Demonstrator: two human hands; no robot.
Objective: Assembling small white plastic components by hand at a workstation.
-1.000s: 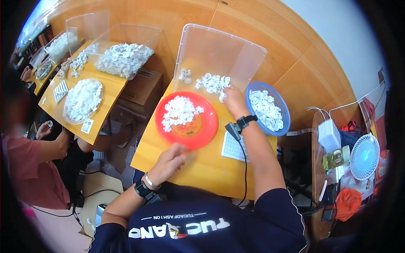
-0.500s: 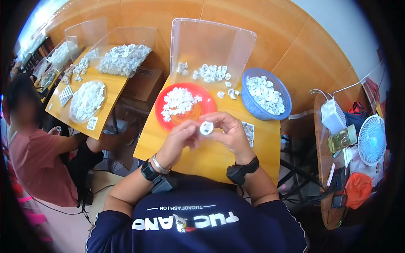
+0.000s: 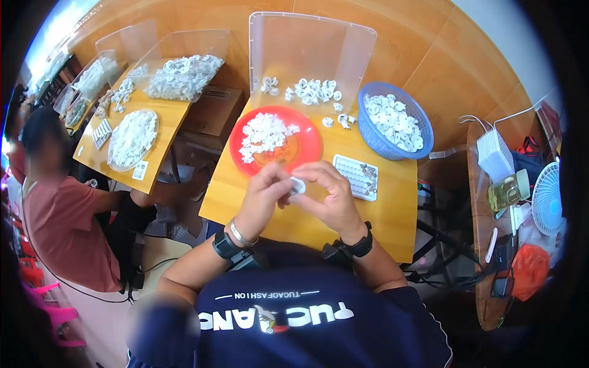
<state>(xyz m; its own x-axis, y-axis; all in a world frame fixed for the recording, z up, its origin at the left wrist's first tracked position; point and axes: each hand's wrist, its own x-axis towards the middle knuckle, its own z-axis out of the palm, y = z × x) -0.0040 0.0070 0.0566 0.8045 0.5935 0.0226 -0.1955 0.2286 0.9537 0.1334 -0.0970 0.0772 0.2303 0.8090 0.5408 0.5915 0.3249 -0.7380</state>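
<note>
A second earlier the right hand (image 3: 334, 199) had been stretched out to the loose white pieces (image 3: 311, 91) at the far edge of the table (image 3: 392, 208), while the left hand (image 3: 261, 197) rested low by the near edge. By this moment both hands had come together over the middle of the table, just on the near side of the red plate (image 3: 307, 144), with a small white piece (image 3: 297, 185) pinched between them. That suggested one piece had been fetched and was now being worked on by hand rather than set down anywhere.

The fingers of both hands were curled in close around the piece, thumbs and fingertips touching it from either side; how tightly they pressed could not be told.

The red plate held a heap of small white pieces, mostly on its left half, the right half bare. The blue basket (image 3: 423, 122), at the far right corner, was filled with similar white pieces. A clear plastic screen (image 3: 307, 43) stood along the far edge, the loose pieces scattered at its foot. A flat white tray with rows of small cells (image 3: 357, 176) lay just beside the right hand, toward the right edge; what sat in its cells was too small to tell.

On a neighbouring table to the left, another person sat by a pale dish (image 3: 132, 138) heaped with white pieces.
</note>
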